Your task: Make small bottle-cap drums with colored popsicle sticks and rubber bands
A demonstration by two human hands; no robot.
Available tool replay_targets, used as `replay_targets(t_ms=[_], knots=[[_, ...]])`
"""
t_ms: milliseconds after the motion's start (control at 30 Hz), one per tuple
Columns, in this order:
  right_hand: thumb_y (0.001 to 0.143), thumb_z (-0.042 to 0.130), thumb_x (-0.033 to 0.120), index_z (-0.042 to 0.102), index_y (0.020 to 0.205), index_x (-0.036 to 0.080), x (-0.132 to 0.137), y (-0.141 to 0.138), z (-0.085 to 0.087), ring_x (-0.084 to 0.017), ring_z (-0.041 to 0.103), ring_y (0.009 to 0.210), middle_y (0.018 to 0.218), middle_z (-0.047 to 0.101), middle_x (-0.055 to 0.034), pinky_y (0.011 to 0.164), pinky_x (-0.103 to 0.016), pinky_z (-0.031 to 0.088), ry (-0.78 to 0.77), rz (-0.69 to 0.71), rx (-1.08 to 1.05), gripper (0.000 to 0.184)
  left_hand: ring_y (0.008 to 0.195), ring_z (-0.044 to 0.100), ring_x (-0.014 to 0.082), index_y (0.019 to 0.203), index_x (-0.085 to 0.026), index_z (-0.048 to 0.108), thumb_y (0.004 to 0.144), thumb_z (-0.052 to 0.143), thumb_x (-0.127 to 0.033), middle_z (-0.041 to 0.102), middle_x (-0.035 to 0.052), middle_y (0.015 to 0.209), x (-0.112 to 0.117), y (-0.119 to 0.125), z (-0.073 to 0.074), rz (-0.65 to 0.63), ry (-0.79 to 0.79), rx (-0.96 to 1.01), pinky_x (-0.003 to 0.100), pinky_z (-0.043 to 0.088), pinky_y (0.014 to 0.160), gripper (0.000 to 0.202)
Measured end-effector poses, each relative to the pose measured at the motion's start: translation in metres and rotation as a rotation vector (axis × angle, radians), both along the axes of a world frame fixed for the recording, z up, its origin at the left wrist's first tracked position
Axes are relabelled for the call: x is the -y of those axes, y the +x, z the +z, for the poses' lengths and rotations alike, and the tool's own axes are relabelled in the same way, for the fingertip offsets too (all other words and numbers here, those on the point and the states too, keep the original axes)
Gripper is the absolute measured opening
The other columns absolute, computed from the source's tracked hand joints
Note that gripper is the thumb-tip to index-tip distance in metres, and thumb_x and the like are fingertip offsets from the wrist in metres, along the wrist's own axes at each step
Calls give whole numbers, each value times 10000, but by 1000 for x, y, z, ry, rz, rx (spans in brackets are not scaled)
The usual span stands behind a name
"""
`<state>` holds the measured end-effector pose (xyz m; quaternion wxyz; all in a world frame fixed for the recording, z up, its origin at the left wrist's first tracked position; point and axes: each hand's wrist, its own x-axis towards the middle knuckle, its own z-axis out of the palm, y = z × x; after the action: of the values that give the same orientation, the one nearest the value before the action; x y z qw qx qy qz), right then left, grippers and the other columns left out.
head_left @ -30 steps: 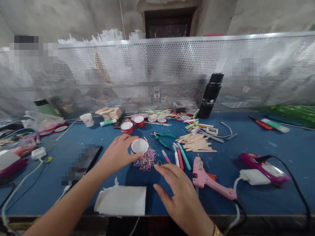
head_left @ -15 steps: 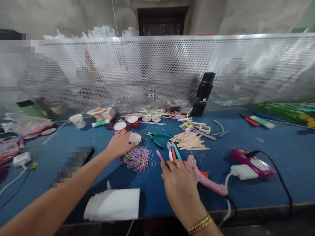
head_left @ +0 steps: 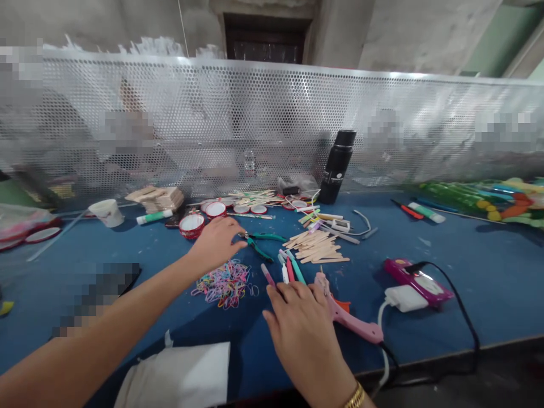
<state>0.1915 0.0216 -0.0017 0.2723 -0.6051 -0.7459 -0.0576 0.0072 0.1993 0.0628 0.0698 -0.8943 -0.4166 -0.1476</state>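
Note:
My left hand (head_left: 217,241) reaches over the table just above a heap of coloured rubber bands (head_left: 225,282). Its fingers and thumb are apart, with the jaws of the green-handled pliers (head_left: 266,237) at the fingertips; whether they touch is unclear. Beside its knuckles stands a stack of red-rimmed round pieces (head_left: 191,225) with white tops. My right hand (head_left: 304,328) lies with fingers stretched over the lower ends of several pens, among them a red pen (head_left: 289,268) and a teal pen (head_left: 298,271). A pink glue gun (head_left: 357,324) lies against its right side.
Loose wooden sticks (head_left: 317,246) lie beyond the pens. A black bottle (head_left: 338,167) stands against the perforated metal screen (head_left: 272,113). To the right is a purple device (head_left: 419,280) with a cable. A folded white cloth (head_left: 199,374) is at the near edge, a paper cup (head_left: 107,213) far left.
The view has turned rightward. My left hand has moved right from the single round piece to the pliers' jaws, covering where that piece lay. My right hand stays on the pens.

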Motion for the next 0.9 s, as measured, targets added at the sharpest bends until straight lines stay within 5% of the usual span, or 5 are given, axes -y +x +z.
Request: replay_targets(t_ms=[300,567,733,900], knots=[[928,674,270,697,1232,217,-2,0,-8,-369,661,1105,1193,769,-118,1032,-644,416,85,35,-13,309,1075,665,271,1004,-188,822,924,704,-291,757,102,1060,-28,91,-18,-194,-66,-20,407,496,996,175],[935,650,276,702,1217,213,-2,0,1,-360,676,1110,1167,779,-98,1047,-643,415,42,74,-75,294,1000,662,295,909,-169,824,922,692,-301,750,124,980,-28,124,-20,-262,-74,-3,426,513,911,187],[1001,562,228,691,1202,277,-2,20,23,-244,715,1036,1129,792,-30,1071,-506,418,155,206,-253,245,980,668,246,918,-188,797,976,614,-297,765,79,983,-11,102,12,-300,-60,64,396,502,937,220],[1021,532,200,688,1223,323,11,61,40,-215,713,1046,1084,778,1,1108,-487,410,381,103,-403,283,865,668,204,859,-210,760,1017,548,-321,750,23,877,30,29,60,-147,34,317,358,516,826,288]])
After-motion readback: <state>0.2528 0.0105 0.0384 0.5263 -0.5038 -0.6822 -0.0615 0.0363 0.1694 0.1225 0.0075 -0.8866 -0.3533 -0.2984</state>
